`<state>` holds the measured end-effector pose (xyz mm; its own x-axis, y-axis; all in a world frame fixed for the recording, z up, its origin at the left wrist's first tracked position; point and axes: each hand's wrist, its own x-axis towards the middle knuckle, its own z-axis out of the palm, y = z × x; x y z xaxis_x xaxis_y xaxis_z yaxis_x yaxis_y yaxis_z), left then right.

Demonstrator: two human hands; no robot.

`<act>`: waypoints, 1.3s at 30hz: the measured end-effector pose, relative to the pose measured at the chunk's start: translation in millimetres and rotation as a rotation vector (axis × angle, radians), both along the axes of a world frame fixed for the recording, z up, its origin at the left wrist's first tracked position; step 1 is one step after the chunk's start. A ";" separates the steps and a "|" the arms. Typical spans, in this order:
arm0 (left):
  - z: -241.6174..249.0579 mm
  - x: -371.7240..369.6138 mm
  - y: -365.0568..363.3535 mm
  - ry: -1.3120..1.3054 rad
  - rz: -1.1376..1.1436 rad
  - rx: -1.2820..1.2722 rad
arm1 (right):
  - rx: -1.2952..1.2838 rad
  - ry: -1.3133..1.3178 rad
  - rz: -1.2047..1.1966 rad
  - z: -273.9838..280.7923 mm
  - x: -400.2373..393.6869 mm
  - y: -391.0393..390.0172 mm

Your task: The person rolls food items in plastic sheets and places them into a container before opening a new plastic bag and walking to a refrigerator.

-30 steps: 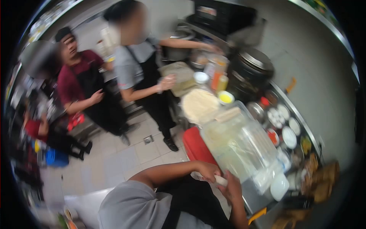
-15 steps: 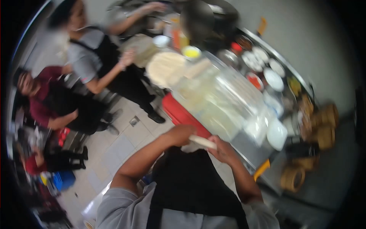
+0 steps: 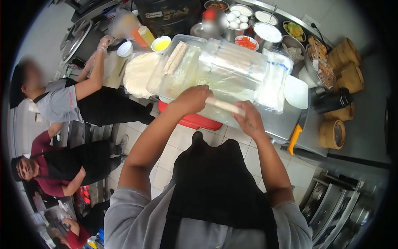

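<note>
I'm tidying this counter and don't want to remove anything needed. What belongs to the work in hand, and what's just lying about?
Apparently in use:
- pale roll, held in left hand and right hand
- clear tray
- similar roll inside it

Seemingly just lying about:
- black flask
- bamboo steamer
- orange-handled tool

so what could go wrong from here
The roll is held near its ends by the left hand and right hand, so its middle might sag or break. It's near the tray's front edge, so a slip could miss the tray. The right forearm could bump the yellow handle.
</note>
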<state>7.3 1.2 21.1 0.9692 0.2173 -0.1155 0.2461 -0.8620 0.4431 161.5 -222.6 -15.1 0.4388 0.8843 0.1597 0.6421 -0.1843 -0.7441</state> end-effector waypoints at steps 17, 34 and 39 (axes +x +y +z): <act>-20.0 29.7 40.4 0.327 -0.110 -0.003 | -0.055 -0.056 -0.035 -22.3 -2.8 22.8; -50.0 6.7 25.5 0.168 -0.032 0.180 | -0.113 -0.223 -0.058 -26.6 2.9 -3.1; -45.4 2.2 24.1 0.149 -0.036 0.168 | -0.084 -0.204 -0.075 -27.0 0.3 -8.5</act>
<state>9.5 25.3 -24.3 0.9516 0.2112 -0.2234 0.2659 -0.9302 0.2530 161.8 -231.0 -42.1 0.4704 0.8641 0.1791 0.7595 -0.2931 -0.5808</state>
